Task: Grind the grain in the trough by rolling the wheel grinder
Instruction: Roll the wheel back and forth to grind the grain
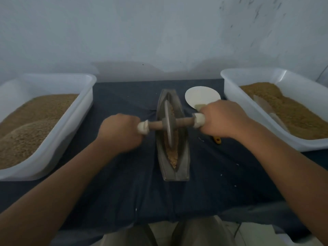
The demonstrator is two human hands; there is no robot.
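Note:
A long grey boat-shaped trough [184, 157] lies lengthwise on the dark cloth in the middle. Tan grain [173, 158] fills its groove. A grey wheel grinder [169, 124] stands upright in the groove near the trough's middle, on a wooden axle with pale ends. My left hand [120, 134] grips the left handle end. My right hand [223, 119] grips the right handle end. Both fists hide most of the handles.
A white tub [79, 110] of tan grain stands at the left, another white tub [230, 89] of grain with a pale scoop in it at the right. A white dish [200, 96] sits behind my right hand, a small yellow object [217, 139] under it.

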